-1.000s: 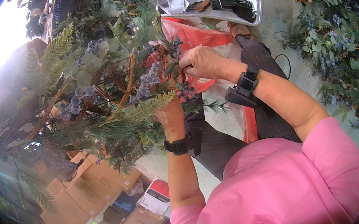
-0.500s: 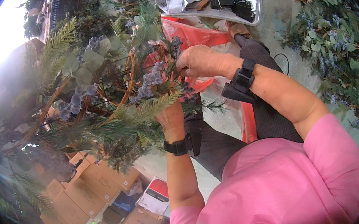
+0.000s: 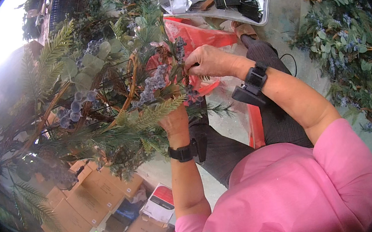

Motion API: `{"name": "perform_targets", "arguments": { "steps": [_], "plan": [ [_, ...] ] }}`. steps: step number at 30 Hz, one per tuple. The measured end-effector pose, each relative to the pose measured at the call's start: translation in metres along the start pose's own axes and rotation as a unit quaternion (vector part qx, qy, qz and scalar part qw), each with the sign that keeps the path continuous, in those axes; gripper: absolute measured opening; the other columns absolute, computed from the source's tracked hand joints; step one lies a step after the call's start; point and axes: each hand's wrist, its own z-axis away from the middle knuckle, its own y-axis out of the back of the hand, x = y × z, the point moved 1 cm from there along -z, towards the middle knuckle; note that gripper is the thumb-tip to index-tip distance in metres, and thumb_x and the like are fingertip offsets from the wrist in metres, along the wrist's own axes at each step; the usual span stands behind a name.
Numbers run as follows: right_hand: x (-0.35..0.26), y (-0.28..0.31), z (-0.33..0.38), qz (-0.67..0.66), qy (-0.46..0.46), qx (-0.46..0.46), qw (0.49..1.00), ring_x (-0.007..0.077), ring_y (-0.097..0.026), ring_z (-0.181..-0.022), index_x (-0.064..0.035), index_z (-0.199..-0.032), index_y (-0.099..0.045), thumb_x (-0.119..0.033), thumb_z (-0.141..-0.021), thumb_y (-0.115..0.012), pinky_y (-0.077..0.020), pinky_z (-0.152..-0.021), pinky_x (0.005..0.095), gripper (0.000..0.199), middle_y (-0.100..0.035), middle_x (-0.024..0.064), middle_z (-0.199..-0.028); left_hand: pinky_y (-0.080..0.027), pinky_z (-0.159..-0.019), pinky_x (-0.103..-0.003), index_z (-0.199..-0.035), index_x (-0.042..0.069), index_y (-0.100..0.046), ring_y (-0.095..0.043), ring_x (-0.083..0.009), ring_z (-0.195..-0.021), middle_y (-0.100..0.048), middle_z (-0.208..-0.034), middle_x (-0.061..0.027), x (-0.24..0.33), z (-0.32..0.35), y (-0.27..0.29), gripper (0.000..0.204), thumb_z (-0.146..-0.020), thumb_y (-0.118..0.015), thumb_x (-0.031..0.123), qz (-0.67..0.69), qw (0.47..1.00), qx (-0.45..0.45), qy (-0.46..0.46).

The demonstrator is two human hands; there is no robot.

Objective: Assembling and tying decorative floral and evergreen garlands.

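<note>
An artificial greenery wreath of brown twigs, pine sprigs, fern and rounded leaves fills the upper left. Clusters of blue-grey berries hang in it. My left hand reaches into its near right side from below, and a fern sprig and leaves hide its fingers. At the wreath's right edge, beside a berry sprig, my right hand is closed in a pinch. What lies between its thumb and fingertips is too small to make out. Each wrist wears a black strap with a small device.
A clear plastic bin at the top holds white strips and black packs. Red plastic sheeting lies below it. More berry greenery lines the right side. Cardboard boxes stand at the lower left.
My right hand has tilted slightly, with a gap now showing between thumb and fingers. The left hand stays in the foliage. The whole view has shifted a little.
</note>
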Motion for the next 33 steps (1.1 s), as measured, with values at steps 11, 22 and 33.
{"name": "perform_targets", "arguments": {
  "steps": [11, 22, 33],
  "plan": [
    [0.0036, -0.0078, -0.0013, -0.007, -0.003, 0.01, 1.0, 0.0271, -0.061, -0.07, -0.0069, -0.084, -0.065, -0.013, -0.07, -0.058, -0.0471, -0.066, 0.0342, 0.017, -0.062, 0.014, -0.074, -0.045, -0.062, -0.043, -0.087, 0.003, -0.062, -0.058, -0.0358, -0.075, -0.062, -0.085, -0.0161, 0.0019, -0.0001, 0.0005, 0.037, -0.083, -0.056, 0.039, 0.003, 1.0, -0.013, -0.003],
    [0.003, -0.0054, -0.0029, -0.03, -0.017, 0.004, 0.999, 0.0237, -0.061, -0.069, -0.0059, -0.085, -0.066, -0.009, -0.069, -0.059, -0.0467, -0.065, 0.0316, 0.018, -0.061, 0.0139, -0.074, -0.045, -0.064, -0.042, -0.086, 0.002, -0.061, -0.057, -0.0356, -0.076, -0.061, -0.085, -0.016, 0.0005, 0.0015, -0.0031, 0.038, -0.083, -0.056, 0.039, 0.005, 1.0, 0.001, -0.009],
    [0.0066, -0.0027, -0.0035, -0.011, -0.005, -0.014, 1.0, 0.0213, -0.06, -0.063, -0.0061, -0.086, -0.066, -0.009, -0.072, -0.059, -0.0461, -0.062, 0.0299, 0.016, -0.061, 0.0142, -0.071, -0.046, -0.063, -0.042, -0.085, 0.001, -0.061, -0.058, -0.0352, -0.077, -0.062, -0.087, -0.0163, 0.002, 0.0042, -0.002, 0.038, -0.084, -0.054, 0.038, -0.083, 0.996, -0.019, -0.041]
  ]
}}
